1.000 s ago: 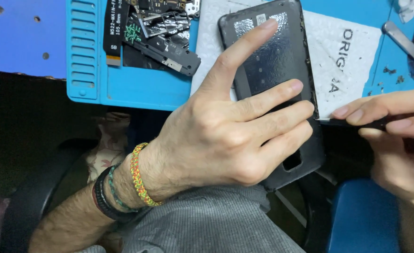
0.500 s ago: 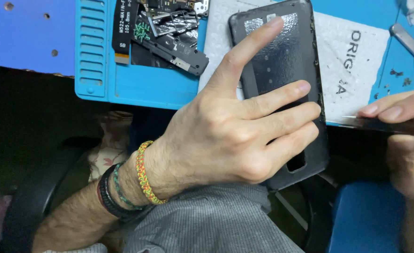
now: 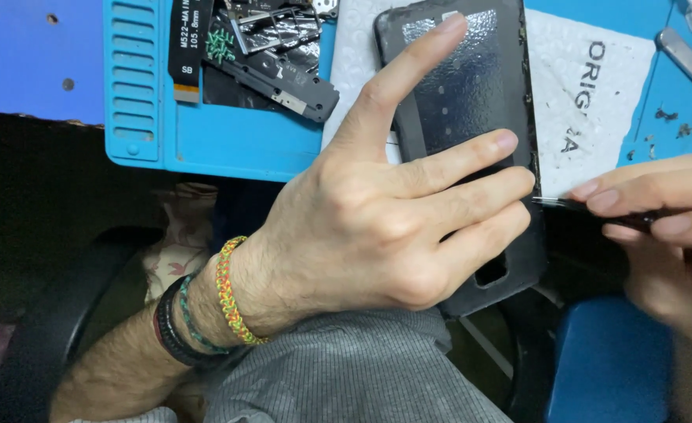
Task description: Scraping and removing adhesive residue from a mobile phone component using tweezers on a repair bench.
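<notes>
Bright overhead light glares off the phone back (image 3: 471, 78), the under-table area is dark, and the right hand (image 3: 667, 235) is slightly blurred.

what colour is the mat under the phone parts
Light blue; the mat shows in the head view, above the left hand that holds the black phone.
</notes>
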